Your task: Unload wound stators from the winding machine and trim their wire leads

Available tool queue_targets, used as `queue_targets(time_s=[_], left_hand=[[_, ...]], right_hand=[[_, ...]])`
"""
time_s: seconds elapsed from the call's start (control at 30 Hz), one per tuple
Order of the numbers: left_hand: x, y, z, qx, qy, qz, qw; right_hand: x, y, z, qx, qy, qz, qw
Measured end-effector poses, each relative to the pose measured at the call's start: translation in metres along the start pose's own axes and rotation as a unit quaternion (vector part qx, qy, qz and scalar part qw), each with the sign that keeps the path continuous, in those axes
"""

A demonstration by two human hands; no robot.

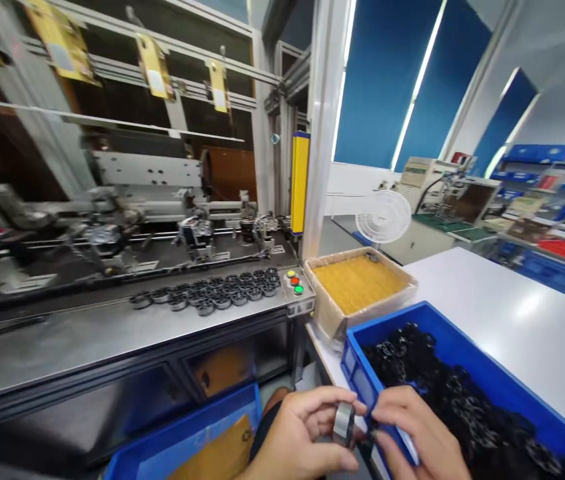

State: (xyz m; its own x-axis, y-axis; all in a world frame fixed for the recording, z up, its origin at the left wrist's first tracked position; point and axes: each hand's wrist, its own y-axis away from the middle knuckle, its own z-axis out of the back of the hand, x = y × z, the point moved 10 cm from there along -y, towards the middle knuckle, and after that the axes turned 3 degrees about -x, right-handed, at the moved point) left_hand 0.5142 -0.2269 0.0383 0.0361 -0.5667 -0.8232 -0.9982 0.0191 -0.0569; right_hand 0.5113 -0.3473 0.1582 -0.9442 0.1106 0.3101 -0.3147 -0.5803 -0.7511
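So the silver-banded ring (344, 423) is up in the air in the left hand (302, 433), right by the near corner of the blue bin (360, 377). Left grip is clamped on it, fingers on the far side and thumb underneath. The right hand (420, 427) is just beside it, thumb and index pinched together on a small dark piece (374, 432). Too tiny to say what that one is, and I can't tell if it touches the ring.

Progress-wise, I'd call this ring mid-handling: it's neither in the bin nor on the steel desk (112, 347). A bunch of dark rings (227, 290) already sits there in loose rows along the machine, so my guess is those are dealt with, though nothing proves it. Plenty looks left, since the bin on the white desk (512, 320) holds a big heap of black parts (467, 407).

As for which way it points: the ring is on edge, seen nearly side-on. The band faces left and toward the camera, and the dark rim is turned right, toward the other hand. It's short and round, so no real long axis; the center axis runs roughly left to right, and its wider dimension stands close to upright with a slight lean.
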Motion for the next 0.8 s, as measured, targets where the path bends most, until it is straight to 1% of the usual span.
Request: queue_targets(time_s=[0.07, 0.13, 0.23, 0.33, 0.43, 0.5, 0.57, 0.63, 0.7, 0.73, 0.8], left_hand=[[0.005, 0.002, -0.008, 0.019, -0.006, -0.002, 1.000], [0.015, 0.004, -0.015, 0.042, 0.004, -0.004, 0.999], [0.025, 0.006, -0.022, 0.056, 0.011, -0.012, 0.998], [0.019, 0.009, -0.023, 0.039, 0.006, -0.027, 0.999], [0.007, 0.014, -0.020, 0.006, -0.002, -0.021, 1.000], [0.002, 0.018, -0.018, -0.017, -0.004, -0.009, 1.000], [0.002, 0.021, -0.017, -0.034, -0.001, 0.002, 0.999], [0.003, 0.021, -0.017, -0.032, 0.007, 0.001, 0.999], [0.003, 0.020, -0.021, -0.010, 0.016, -0.010, 1.000], [0.003, 0.019, -0.022, 0.000, 0.019, -0.014, 1.000], [0.005, 0.017, -0.022, 0.001, 0.024, -0.012, 1.000]], right_hand=[[0.013, -0.002, -0.001, -0.006, -0.017, 0.007, 1.000], [0.023, 0.001, 0.000, -0.008, -0.013, 0.022, 1.000], [0.027, 0.008, 0.004, -0.014, -0.007, 0.030, 0.999], [0.023, 0.011, 0.001, 0.002, -0.011, 0.033, 0.999], [0.022, 0.010, -0.006, 0.028, -0.013, 0.063, 0.998], [0.025, 0.010, -0.006, 0.020, -0.007, 0.095, 0.995], [0.026, 0.011, -0.005, 0.007, 0.004, 0.109, 0.994], [0.025, 0.011, -0.004, 0.000, 0.010, 0.101, 0.995], [0.024, 0.012, -0.003, -0.002, 0.004, 0.091, 0.996], [0.025, 0.013, -0.002, -0.006, 0.000, 0.093, 0.996], [0.026, 0.012, -0.002, -0.006, 0.005, 0.099, 0.995]])
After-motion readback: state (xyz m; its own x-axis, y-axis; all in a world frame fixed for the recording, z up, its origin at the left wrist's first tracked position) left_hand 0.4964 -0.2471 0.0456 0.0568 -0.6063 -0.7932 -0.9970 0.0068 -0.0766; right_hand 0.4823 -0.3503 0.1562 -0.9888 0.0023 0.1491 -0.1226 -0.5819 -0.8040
